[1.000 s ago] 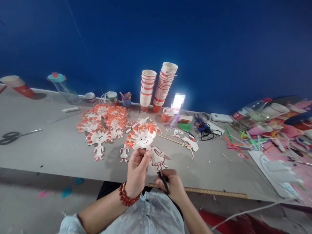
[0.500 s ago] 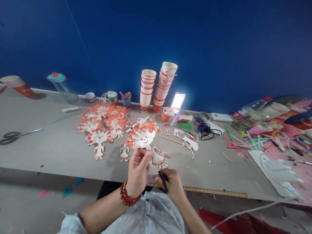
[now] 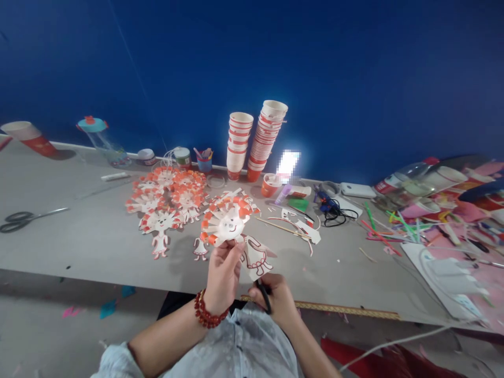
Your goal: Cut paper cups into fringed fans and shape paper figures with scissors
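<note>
My left hand point(image 3: 225, 270) pinches a paper doll point(image 3: 258, 255) at its neck, thumb in front. The doll has a drawn smiling face, a ring of curled orange-and-white strips for hair, and a dress outlined in dark red. Black-handled scissors point(image 3: 263, 296) are in my right hand point(image 3: 279, 302), their blades at the paper just below the doll's feet and partly hidden by it. Left of my hands, several similar paper dolls point(image 3: 159, 223) lie in a heap on the table. A small paper dress figure point(image 3: 200, 248) lies beside my left hand.
Two tall stacks of paper cups point(image 3: 268, 139) stand by the blue wall. A second pair of scissors point(image 3: 33, 218) lies at far left. Paper scraps point(image 3: 309, 231), a glue gun point(image 3: 328, 202) and coloured straws point(image 3: 380, 236) are on the right. A ruler-like strip point(image 3: 346, 310) runs along the front edge.
The doll has turned and tilted slightly in my left hand, its head shifting left and down. The scissors remain close to the paper's lower edge. Other things on the table have stayed put.
</note>
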{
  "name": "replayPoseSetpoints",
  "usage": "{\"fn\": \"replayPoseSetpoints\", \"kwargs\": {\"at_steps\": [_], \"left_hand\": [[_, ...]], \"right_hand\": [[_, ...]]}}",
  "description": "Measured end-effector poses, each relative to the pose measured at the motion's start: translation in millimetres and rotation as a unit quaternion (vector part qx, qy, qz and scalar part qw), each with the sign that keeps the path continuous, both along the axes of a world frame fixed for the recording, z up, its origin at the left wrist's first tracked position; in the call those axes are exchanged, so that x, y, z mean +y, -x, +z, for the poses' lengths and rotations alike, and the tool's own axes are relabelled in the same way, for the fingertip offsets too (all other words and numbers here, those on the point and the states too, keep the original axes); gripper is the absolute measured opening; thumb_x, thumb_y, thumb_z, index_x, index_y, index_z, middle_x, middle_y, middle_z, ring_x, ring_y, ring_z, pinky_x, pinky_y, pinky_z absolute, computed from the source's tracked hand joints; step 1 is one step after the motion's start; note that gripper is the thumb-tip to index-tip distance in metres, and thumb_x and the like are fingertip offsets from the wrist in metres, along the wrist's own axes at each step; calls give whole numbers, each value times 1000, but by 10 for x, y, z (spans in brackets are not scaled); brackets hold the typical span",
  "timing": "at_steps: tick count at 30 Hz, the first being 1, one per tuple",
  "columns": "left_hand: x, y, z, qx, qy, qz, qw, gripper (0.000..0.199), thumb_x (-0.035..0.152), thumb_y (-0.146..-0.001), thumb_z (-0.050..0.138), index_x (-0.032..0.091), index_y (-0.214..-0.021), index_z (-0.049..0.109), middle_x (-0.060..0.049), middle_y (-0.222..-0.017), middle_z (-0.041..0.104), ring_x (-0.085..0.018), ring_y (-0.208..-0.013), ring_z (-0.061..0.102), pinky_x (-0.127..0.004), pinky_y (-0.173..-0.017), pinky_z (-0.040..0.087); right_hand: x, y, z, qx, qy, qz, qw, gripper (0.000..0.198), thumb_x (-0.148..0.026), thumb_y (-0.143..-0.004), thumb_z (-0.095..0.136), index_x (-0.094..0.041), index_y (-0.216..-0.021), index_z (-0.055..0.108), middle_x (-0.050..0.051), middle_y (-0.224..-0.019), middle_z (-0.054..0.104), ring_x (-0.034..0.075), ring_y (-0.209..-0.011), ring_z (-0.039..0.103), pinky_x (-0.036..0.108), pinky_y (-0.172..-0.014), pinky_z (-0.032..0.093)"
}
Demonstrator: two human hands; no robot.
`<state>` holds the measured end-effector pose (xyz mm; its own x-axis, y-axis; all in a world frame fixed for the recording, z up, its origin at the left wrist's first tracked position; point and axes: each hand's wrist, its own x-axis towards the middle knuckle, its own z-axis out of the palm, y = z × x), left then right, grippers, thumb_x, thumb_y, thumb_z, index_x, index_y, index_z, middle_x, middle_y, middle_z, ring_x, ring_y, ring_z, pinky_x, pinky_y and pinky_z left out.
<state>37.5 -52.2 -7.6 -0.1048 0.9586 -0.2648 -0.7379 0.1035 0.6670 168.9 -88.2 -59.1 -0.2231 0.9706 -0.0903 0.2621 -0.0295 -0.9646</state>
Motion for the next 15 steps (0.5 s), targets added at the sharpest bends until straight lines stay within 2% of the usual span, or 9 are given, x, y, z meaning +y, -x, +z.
{"fn": "replayPoseSetpoints", "kwargs": {"at_steps": [3,9,15], "left_hand": [[-8,-13,-18,24,-21,0,1000,19,26,-71,79,18,-82,66,2,-71,65,-9,-62,61,-17,-58,48],[-40,-7,-14,27,-62,-41,997,15,27,-76,75,17,-85,69,-2,-77,68,-14,-72,65,-26,-71,52],[-73,-21,40,-1,-54,-45,998,14,24,-73,77,16,-80,68,-2,-76,69,-14,-72,64,-26,-72,52]], "right_hand": [[4,11,47,44,25,28,998,64,-79,-67,59,-19,-50,42,-6,-41,33,8,-41,26,24,-41,18],[32,27,150,110,7,31,993,62,-75,-65,66,-19,-52,44,-5,-45,37,8,-43,29,23,-42,21],[23,22,108,102,6,5,995,56,-72,-64,69,-21,-53,48,-3,-42,39,11,-40,34,24,-38,26]]}}
